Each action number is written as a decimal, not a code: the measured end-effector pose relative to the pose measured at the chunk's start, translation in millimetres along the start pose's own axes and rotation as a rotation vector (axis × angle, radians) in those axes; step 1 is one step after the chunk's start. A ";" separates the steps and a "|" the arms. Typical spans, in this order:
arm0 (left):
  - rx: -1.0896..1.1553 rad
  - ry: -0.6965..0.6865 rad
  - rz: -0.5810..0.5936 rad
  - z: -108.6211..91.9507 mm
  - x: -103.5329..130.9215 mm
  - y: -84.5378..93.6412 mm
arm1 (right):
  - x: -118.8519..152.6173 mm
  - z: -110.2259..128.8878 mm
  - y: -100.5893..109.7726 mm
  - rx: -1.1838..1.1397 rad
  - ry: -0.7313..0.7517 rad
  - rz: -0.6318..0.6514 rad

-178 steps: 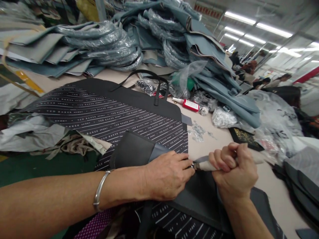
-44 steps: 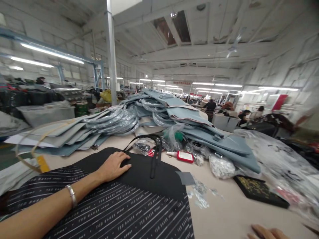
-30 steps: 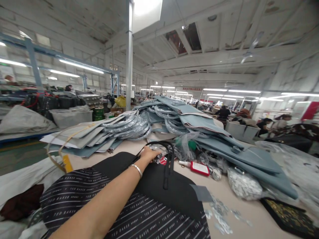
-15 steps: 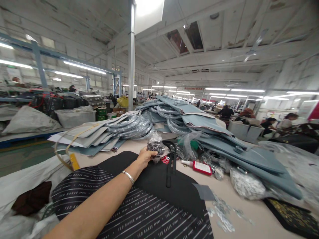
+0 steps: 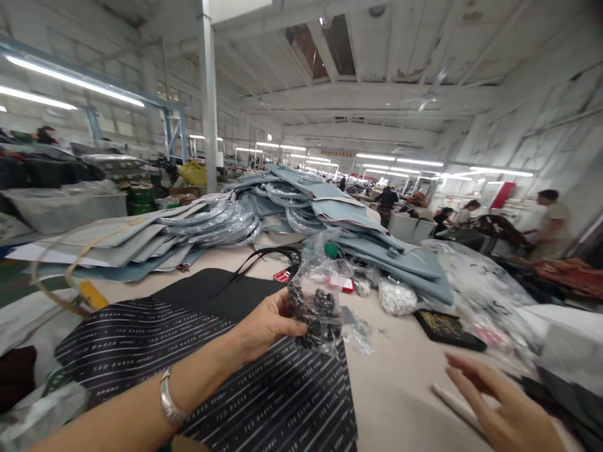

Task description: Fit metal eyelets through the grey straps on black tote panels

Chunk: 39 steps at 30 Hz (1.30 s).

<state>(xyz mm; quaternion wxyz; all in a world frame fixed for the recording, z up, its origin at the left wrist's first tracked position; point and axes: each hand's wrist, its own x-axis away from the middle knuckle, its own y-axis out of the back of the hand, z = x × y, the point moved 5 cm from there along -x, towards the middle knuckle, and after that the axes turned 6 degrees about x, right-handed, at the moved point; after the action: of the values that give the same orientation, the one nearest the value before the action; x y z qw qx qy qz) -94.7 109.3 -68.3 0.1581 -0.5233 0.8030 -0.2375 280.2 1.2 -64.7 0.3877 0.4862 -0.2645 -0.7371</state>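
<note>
Head view: large workshop hall, white beamed ceiling point(image 5: 400, 100), strip lights, metal column point(image 5: 208, 107); other people at work beyond. Bench point(image 5: 391, 389) pale and flat, bearing a leaning heap of blue-grey pieces point(image 5: 339, 210); judged able to slide if bumped. Dark printed panel point(image 5: 292, 402) lies nearer, its surface uneven.

Right hand point(image 5: 509, 408): thumb and fingers apart, no object seen in them, beside a pale rod point(image 5: 455, 407); contact cannot be told. A careless sweep could roll the rod. Left hand point(image 5: 268, 323): fingers clamped on the near side of a clear bag point(image 5: 323, 314) of small dark pieces, above the panel.

Main risk (judgement): thin film, loose contents. A slack pinch or a tear could spill pieces over the panel and among the silvery bits point(image 5: 362, 336). Bag mouth: open or closed, cannot tell. Black tray point(image 5: 452, 342) farther right; stray pieces could mix there too.
</note>
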 end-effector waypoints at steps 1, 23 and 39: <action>-0.016 0.028 0.042 8.7 6.4 -12.7 | -0.9 21.3 11.1 -0.074 -0.013 0.032; -0.595 0.105 0.547 92.9 30.0 -119.8 | 59.8 104.7 29.9 0.051 0.184 0.666; -0.673 -0.050 0.508 94.9 23.7 -123.6 | 65.5 81.5 3.9 -0.469 -0.098 0.454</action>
<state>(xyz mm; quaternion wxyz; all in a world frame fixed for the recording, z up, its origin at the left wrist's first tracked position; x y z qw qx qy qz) 38.0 25.1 -80.3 0.0513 -0.3369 0.9351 0.0971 191.5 -54.3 -63.7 0.6302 0.2765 -0.2076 -0.6952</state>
